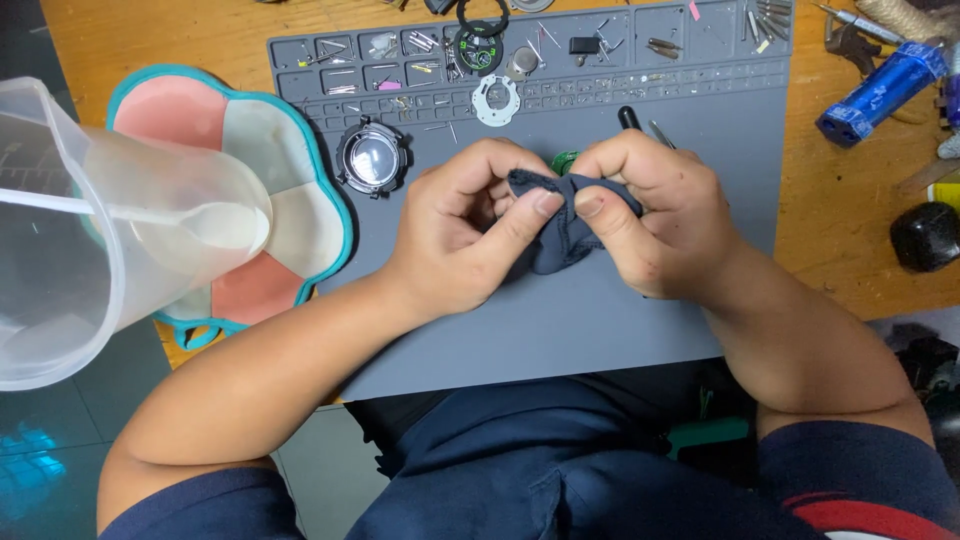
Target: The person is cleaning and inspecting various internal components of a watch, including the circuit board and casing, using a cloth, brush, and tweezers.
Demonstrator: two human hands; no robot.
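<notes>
Fingers of left hand (465, 225) and right hand (650, 215) both closed, pinching dark blue cloth (558, 225) at frame centre, thumbs pressed on top; small green part (565, 160) peeks out behind cloth, mostly hidden. Cloth soft, light, limp — bunches easily, best pinched at folds. Hidden part likely small and fragile. Grey work mat (600, 310) on wooden desk (850, 230) — looks grippy, with tray slots of tiny parts along upper edge. Round watch case (372, 157) left of hands, flower-shaped dish (250, 130) and clear plastic jug (90, 230) at far left.
</notes>
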